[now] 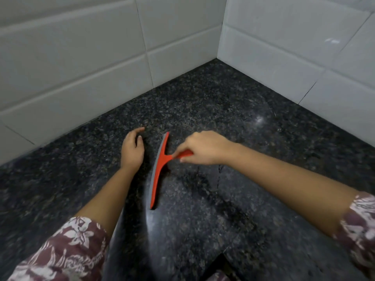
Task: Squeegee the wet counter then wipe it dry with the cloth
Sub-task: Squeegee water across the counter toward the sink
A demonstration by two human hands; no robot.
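The squeegee (pixel 160 167) looks like a light plastic tool, stiff along its long bar and soft only at the grey rubber edge (pixel 154 171), so it should move with little effort. On the wet counter (pixel 253 122) it will likely slide easily and could skid if the pressure is uneven. The short handle (pixel 185 153) at the middle of the bar is the natural place to hold it, as a grip there loads both ends alike. The right hand (pixel 203 148) has it there, its fingers and thumb curled round the handle. The bar stretches from beyond that hand's fingertips back toward the person, and its rubber edge faces the left hand (pixel 132 149). That hand lies just beside the far half of the bar, apart from it, with loosely curved fingers on the stone and nothing in them. The tool is bright red and T-shaped, its bar slightly bowed. The dark speckled counter shows a dull sheen near the bar's near end, probably water. No cloth is in view, so the drying step looks not yet begun.
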